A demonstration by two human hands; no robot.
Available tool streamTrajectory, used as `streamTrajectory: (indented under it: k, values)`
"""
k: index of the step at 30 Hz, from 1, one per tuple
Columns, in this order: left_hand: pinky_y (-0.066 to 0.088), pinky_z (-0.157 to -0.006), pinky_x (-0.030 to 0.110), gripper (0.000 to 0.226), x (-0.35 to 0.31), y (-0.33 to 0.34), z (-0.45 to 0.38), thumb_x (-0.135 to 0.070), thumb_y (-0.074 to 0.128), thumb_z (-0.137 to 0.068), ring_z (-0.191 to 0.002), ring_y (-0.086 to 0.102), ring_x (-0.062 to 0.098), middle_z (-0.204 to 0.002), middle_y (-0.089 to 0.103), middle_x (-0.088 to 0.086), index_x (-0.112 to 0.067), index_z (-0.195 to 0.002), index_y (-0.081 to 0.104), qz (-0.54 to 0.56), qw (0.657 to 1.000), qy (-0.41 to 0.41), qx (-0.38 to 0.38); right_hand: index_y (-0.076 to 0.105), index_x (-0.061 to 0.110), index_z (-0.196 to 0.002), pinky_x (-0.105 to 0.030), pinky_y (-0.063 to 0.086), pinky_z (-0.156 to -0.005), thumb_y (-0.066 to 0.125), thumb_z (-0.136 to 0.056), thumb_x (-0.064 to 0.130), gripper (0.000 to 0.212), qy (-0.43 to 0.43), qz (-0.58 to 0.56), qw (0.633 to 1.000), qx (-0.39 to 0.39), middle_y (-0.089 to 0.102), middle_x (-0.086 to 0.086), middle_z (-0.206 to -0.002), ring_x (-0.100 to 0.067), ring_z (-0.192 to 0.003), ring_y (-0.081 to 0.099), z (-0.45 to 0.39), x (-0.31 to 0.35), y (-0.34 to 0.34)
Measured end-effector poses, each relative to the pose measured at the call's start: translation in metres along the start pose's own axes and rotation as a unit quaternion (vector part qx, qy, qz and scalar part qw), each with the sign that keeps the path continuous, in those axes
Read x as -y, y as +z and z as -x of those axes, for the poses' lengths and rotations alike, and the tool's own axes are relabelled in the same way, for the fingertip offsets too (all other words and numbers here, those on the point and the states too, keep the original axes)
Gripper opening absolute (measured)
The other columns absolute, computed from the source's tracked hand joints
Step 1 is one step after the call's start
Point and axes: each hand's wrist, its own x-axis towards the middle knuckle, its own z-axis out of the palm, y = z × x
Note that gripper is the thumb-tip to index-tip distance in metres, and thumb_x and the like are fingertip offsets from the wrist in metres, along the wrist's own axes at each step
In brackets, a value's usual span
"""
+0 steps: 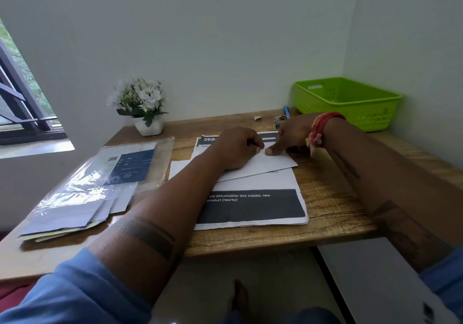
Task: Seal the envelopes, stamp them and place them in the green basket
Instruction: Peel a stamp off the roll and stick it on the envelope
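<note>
Left hand (236, 148) and right hand (292, 136) press a white envelope (273, 162) on printed sheets (253, 206).

Envelope (273, 161) on sheets (255, 183) (mid-desk), basket (350, 103) behind right

Blue sleeves (82, 291), a red thread wristband (319, 128), dark forearm tattoos (150, 236).

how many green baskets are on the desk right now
1. The green basket sits at the desk's far right corner against the wall, beyond the right hand.
</note>
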Motion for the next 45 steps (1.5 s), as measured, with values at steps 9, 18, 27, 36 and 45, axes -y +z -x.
streamTrajectory:
  k: [9, 18, 27, 36, 45]
  values:
    - [0.038, -0.08, 0.019, 0.017, 0.001, 0.001, 0.0, -0.021, 0.069, -0.092, -0.092, 0.059, 0.008, -0.102, 0.07, -0.008, -0.028, -0.106, 0.075, -0.002, 1.0, 0.005, -0.008, 0.071, 0.007, -0.098, -0.032, 0.046, -0.073, 0.051, -0.087, 0.07, 0.066, 0.006, -0.044, 0.999, -0.026, 0.072, -0.006, -0.086, -0.018, -0.072, 0.061, -0.003, -0.01, 0.0]
    - [0.043, -0.087, 0.014, 0.032, -0.001, 0.002, -0.001, -0.013, 0.061, -0.093, -0.099, 0.064, 0.005, -0.109, 0.075, -0.013, -0.037, -0.106, 0.079, -0.049, 0.998, 0.048, 0.008, 0.071, 0.006, -0.107, -0.025, 0.04, -0.063, 0.068, -0.081, 0.062, 0.061, -0.016, -0.041, 0.999, 0.006, 0.067, -0.003, -0.086, -0.014, -0.074, 0.055, 0.0, -0.005, -0.001]
    - [0.023, -0.074, -0.01, 0.03, -0.003, -0.001, -0.001, -0.013, 0.06, -0.094, -0.104, 0.058, 0.0, -0.116, 0.073, -0.013, -0.032, -0.11, 0.078, -0.047, 0.997, 0.053, 0.005, 0.071, 0.006, -0.092, -0.033, 0.05, -0.079, 0.056, -0.089, 0.064, 0.061, 0.019, -0.034, 0.998, -0.046, 0.073, -0.007, -0.087, -0.02, -0.076, 0.065, -0.005, -0.009, 0.003]
    - [0.035, -0.088, 0.007, 0.031, -0.004, 0.0, 0.001, -0.011, 0.061, -0.093, -0.106, 0.063, 0.003, -0.113, 0.074, -0.015, -0.032, -0.107, 0.079, -0.021, 0.999, 0.032, 0.018, 0.059, 0.011, -0.07, -0.031, 0.045, -0.068, 0.049, -0.098, 0.048, 0.047, 0.036, 0.026, 0.996, -0.083, 0.062, -0.006, -0.079, -0.018, -0.068, 0.055, -0.004, 0.0, 0.009]
    - [0.046, -0.094, 0.033, 0.023, -0.005, -0.006, 0.003, -0.035, 0.057, -0.094, -0.106, 0.059, 0.022, -0.112, 0.064, 0.002, -0.027, -0.11, 0.072, -0.09, 0.993, -0.028, -0.064, 0.073, 0.001, -0.088, -0.025, 0.046, -0.059, 0.047, -0.101, 0.032, 0.043, 0.042, -0.23, 0.969, -0.073, 0.07, -0.006, -0.072, -0.015, -0.054, 0.061, 0.007, -0.013, 0.009]
